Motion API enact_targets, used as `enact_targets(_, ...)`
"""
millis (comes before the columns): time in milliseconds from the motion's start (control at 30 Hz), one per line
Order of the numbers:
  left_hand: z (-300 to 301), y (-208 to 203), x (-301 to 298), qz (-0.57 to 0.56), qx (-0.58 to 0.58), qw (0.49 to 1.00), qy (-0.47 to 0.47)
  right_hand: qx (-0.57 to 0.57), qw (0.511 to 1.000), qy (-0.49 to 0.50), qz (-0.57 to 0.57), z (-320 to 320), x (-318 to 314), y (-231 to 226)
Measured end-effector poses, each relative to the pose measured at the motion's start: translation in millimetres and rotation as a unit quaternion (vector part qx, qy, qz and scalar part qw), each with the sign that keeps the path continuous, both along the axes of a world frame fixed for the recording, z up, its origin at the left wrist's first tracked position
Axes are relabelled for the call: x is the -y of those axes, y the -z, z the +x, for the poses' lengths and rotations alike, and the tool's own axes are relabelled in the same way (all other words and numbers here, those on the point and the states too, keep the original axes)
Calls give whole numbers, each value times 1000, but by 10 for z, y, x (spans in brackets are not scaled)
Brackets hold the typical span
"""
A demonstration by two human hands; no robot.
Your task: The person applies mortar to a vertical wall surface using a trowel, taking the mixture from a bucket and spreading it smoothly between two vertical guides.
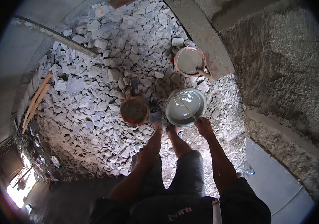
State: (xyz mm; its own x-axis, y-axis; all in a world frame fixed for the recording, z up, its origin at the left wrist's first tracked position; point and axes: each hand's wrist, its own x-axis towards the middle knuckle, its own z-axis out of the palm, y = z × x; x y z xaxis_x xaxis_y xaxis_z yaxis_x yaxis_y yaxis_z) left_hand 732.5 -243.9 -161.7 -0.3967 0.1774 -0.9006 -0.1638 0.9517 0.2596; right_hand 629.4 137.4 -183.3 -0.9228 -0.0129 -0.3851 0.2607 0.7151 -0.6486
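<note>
My right hand (pixel 204 127) is closed round one end of a thin yellowish stick (pixel 184 105) at the near right rim of a round basin (pixel 204 108). The stick slants over the basin, which holds shiny grey liquid; how deep its tip reaches cannot be made out. My left hand (pixel 147 156) lies on my left knee with its fingers stretched out, holding nothing. Left of the basin, just beyond my left foot, stands a reddish bucket (pixel 147 111) with dark contents.
An orange-rimmed bucket (pixel 175 61) of grey mix, with a brush-like wooden-handled tool (pixel 204 74), stands beyond the basin. Broken stones (pixel 92 93) cover the ground. Two wooden strips (pixel 37 101) lean at left. A rough plastered wall (pixel 279 67) rises at right beside a grey panel (pixel 275 179).
</note>
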Motion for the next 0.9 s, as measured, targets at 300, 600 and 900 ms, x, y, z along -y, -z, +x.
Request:
enact_targets(300, 202, 600, -238, 132, -185, 973, -49, 86, 992, 72, -53, -809, 541, 785)
enact_targets(600, -1060, 99, -1551, 213, -148, 838, -480, 144, 987, 4, -78, -1198, 632, 818)
enact_targets(900, -1457, 863, -2453, 322, -167, 640, -677, 86, 969, -217, -80, -1652, -201, 716)
